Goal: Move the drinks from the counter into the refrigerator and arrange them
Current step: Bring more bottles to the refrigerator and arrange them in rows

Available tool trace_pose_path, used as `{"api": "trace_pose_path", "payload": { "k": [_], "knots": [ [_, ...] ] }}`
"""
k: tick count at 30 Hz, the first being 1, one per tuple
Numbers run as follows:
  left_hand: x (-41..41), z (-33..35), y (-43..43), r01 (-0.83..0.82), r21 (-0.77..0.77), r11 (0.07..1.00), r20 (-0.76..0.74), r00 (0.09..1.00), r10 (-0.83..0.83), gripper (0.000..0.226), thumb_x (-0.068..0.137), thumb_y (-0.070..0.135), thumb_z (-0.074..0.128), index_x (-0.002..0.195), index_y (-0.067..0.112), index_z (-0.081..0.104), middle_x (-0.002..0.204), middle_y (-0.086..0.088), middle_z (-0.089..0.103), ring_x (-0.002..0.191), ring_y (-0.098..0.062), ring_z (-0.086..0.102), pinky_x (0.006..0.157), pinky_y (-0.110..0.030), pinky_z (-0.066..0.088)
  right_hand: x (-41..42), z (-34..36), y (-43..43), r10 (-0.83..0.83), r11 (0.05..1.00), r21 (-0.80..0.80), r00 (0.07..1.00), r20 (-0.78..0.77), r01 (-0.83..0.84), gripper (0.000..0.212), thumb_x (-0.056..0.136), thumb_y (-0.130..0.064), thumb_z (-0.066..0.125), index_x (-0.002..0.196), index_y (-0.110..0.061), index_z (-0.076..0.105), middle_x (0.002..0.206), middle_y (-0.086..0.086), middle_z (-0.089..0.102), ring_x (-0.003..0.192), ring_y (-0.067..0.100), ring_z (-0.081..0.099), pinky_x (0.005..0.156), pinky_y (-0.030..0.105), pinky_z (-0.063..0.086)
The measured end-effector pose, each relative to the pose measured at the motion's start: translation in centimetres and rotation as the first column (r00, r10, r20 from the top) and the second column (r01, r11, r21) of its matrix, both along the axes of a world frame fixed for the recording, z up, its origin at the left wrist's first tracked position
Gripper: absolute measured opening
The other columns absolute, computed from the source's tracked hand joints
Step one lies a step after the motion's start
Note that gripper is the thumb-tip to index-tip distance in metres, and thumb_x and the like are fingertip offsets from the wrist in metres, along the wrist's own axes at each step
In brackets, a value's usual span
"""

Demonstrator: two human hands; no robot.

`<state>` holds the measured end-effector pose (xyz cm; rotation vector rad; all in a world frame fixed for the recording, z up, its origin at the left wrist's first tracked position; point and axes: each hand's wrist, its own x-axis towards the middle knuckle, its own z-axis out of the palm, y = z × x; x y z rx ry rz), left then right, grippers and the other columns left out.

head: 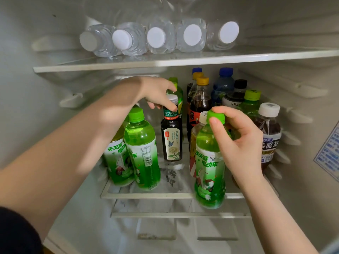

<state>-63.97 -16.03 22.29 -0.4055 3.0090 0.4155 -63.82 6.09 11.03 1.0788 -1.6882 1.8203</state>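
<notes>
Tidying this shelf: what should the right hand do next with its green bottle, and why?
Probably ease the green tea bottle further onto the shelf: the right hand grips it by the neck, its base hangs past the front edge, and bare shelf lies beside it, in front of the dark tea bottle.

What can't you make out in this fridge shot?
Head view only:
- Sticker on the right wall: cut by the frame edge, print blurred.
- Yellowish bottle behind the green tea bottle: mostly hidden by it.
- Leftmost green bottle: top hidden by the left forearm.
- Rear green bottle: mostly hidden by the dark tea bottle and left hand.
- Oolong bottle: label partly covered by the right hand.
- Counter: out of frame.
</notes>
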Motion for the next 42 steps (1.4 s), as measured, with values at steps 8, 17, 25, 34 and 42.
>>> {"api": "trace_pose_path", "payload": {
  "k": [8, 17, 25, 34, 42],
  "knots": [
    [0.7, -0.1, -0.4, 0.024, -0.034, 0.999, -0.064, 0.998, -0.026, 0.054, 0.083, 0.031, 0.070, 0.132, 0.018, 0.050, 0.121, -0.005, 0.056, 0.098, -0.026, 0.065, 0.084, -0.038, 0.056, 0.0, -0.2, -0.1, 0.016, 1.000, -0.016, 1.000, 0.016, -0.015, 0.020, 0.086, -0.032, 0.060, 0.106, -0.036, 0.062, 0.106, -0.011, 0.067, 0.104, 0.009, 0.063, 0.091, 0.041, 0.052],
    [0.3, -1.4, -1.3, 0.085, 0.226, 0.970, -0.174, 0.984, -0.045, 0.041, 0.085, 0.008, 0.067, 0.124, 0.013, 0.055, 0.094, 0.001, 0.059, 0.076, -0.006, 0.059, 0.063, -0.018, 0.056, -0.1, -0.2, -0.2, 0.015, 1.000, -0.014, 1.000, 0.023, -0.015, 0.022, 0.086, -0.033, 0.060, 0.107, -0.034, 0.062, 0.107, -0.011, 0.067, 0.106, 0.011, 0.062, 0.091, 0.043, 0.052],
    [0.2, -1.5, -1.5, 0.092, 0.242, 0.966, -0.189, 0.981, -0.046, 0.061, 0.084, 0.009, 0.070, 0.139, 0.014, 0.044, 0.111, -0.004, 0.056, 0.074, -0.004, 0.059, 0.065, -0.017, 0.056, -0.1, -0.2, -0.2, 0.021, 1.000, -0.016, 0.999, 0.033, -0.021, 0.025, 0.085, -0.033, 0.060, 0.109, -0.028, 0.064, 0.108, -0.009, 0.067, 0.106, 0.011, 0.062, 0.091, 0.043, 0.052],
    [1.8, 0.3, -4.4, -0.096, 0.008, 0.995, -0.357, 0.929, 0.093, 0.032, 0.088, 0.034, 0.063, 0.119, 0.028, 0.059, 0.106, 0.009, 0.055, 0.091, -0.007, 0.052, 0.070, -0.016, 0.039, 0.0, -0.1, 0.0, 0.009, 1.000, -0.001, 0.999, 0.031, -0.009, 0.024, 0.085, -0.036, 0.059, 0.108, -0.030, 0.063, 0.105, -0.008, 0.067, 0.101, 0.012, 0.063, 0.088, 0.043, 0.053],
    [1.7, 0.2, -6.9, -0.386, -0.199, 0.901, -0.168, 0.919, 0.357, 0.043, 0.093, 0.030, 0.056, 0.128, 0.005, 0.055, 0.134, -0.015, 0.053, 0.123, -0.030, 0.049, 0.099, -0.032, 0.037, 0.1, -0.1, 0.0, 0.012, 1.000, -0.012, 1.000, 0.009, -0.012, 0.022, 0.085, -0.034, 0.060, 0.106, -0.035, 0.062, 0.103, -0.009, 0.068, 0.099, 0.013, 0.064, 0.087, 0.044, 0.052]
  ]
}}
